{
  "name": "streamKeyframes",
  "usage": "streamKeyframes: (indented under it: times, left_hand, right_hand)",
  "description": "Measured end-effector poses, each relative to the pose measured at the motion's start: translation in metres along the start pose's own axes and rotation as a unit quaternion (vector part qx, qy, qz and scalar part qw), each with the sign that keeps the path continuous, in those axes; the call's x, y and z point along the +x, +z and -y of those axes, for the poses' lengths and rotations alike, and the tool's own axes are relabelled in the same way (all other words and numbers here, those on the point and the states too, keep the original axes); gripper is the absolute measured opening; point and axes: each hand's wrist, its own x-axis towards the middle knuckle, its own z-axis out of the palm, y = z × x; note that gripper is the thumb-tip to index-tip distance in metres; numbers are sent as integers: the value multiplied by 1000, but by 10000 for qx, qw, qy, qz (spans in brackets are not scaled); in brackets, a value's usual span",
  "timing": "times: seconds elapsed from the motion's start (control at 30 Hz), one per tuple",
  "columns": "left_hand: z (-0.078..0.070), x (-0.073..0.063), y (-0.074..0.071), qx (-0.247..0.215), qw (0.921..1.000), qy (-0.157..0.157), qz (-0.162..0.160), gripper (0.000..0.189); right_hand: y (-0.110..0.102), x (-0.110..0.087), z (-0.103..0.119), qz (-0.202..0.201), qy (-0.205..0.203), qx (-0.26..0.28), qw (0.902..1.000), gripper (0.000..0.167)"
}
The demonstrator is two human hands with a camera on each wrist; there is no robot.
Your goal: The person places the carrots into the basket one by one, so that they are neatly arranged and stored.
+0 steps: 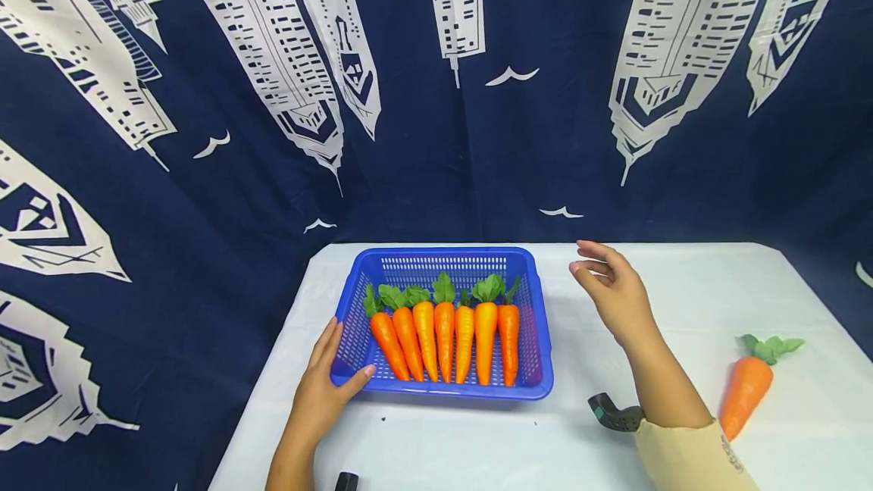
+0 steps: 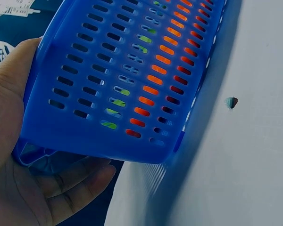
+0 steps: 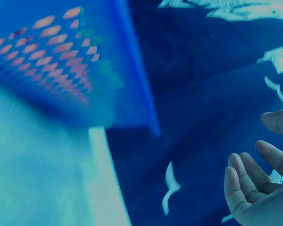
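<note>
A blue plastic basket (image 1: 450,392) stands on the table with several carrots (image 1: 445,339) side by side in it, green tops toward the far side. My left hand (image 1: 323,392) grips the basket's near left corner, thumb on the front rim and fingers along the left side. The left wrist view shows the thumb against the slotted basket wall (image 2: 108,84). To the right of the basket, my right hand (image 1: 617,294) is in the air with loosely bent fingers and nothing between them. In the right wrist view its fingers (image 3: 245,181) are apart from the basket.
One more carrot (image 1: 746,396) with a leafy top lies at the right of the white table (image 1: 477,445), beyond the right forearm. A dark blue cloth (image 1: 423,173) with white building prints hangs behind. Small dark specks (image 2: 231,102) mark the tabletop.
</note>
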Motion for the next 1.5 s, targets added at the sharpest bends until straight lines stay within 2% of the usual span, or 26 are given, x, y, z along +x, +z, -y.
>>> streamKeyframes:
  times: [0.13, 0.33, 0.6, 0.77, 0.9, 1.1, 1.3, 1.5]
  left_hand:
    - [0, 1, -1, 30, 10000, 11, -17, 101]
    - [1, 1, -1, 23, 10000, 2, -33, 101]
    - [0, 1, -2, 25, 9999, 52, -85, 99]
    - [0, 2, -2, -4, 10000, 37, -57, 100]
    - [1, 2, -1, -59, 10000, 25, -20, 99]
    - [2, 1, 1, -36, 10000, 32, -28, 99]
    - [2, 1, 0, -22, 9999, 91, -84, 99]
    - [2, 1, 0, -29, 9999, 99, -94, 98]
  right_hand:
    - [-12, -5, -18, -164, 344, -322, 9988, 56]
    - [-32, -15, -41, -328, 913, -502, 9940, 62]
    - [-55, -29, -70, -543, 1649, -705, 9823, 66]
    - [-75, -40, -87, -485, 2015, -802, 9750, 67]
    - [-92, -52, -98, -557, 2409, -781, 9658, 69]
    - [-111, -63, -109, -911, 3092, -746, 9437, 70]
    - [-122, -72, -119, -1317, 3429, -743, 9271, 69]
    - [-130, -84, -128, -1532, 3766, -539, 9120, 67]
